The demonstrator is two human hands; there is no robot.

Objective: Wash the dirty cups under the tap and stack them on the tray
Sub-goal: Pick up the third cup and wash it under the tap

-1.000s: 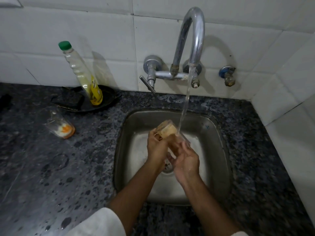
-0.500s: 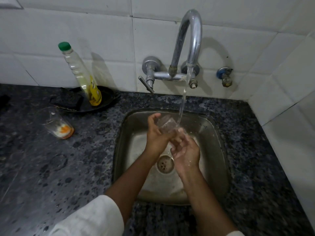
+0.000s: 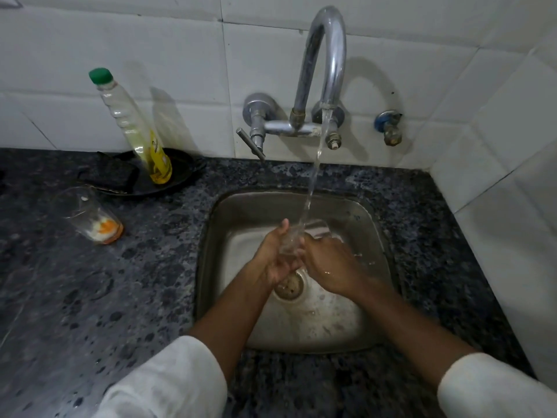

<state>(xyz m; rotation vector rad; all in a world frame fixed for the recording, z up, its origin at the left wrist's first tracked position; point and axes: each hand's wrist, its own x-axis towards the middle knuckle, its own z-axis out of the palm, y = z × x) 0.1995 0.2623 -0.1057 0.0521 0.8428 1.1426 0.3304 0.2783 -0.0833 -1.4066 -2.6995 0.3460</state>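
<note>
Over the steel sink point(image 3: 346, 333), a clear glass cup point(image 3: 291, 240) sits between both hands under the running stream from the chrome tap point(image 3: 327, 55). My left hand point(image 3: 272, 257) wraps the cup from the left, thumb up along its side. My right hand point(image 3: 331, 268) presses against it from the right, wet on the back. Water blurs the cup's outline. A second clear cup point(image 3: 90, 217) with orange and white residue at its bottom stands on the dark counter to the left.
A soap bottle point(image 3: 135, 131) with a green cap leans in a black pan point(image 3: 177, 173) against the tiled wall. A dark cloth point(image 3: 110, 175) lies beside it. The speckled counter point(image 3: 90, 312) is wet. A small valve point(image 3: 388, 128) sticks out right of the tap.
The cup has come upright and lower in the sink, directly under the stream. My right hand moved from beneath the cup to its right side.
</note>
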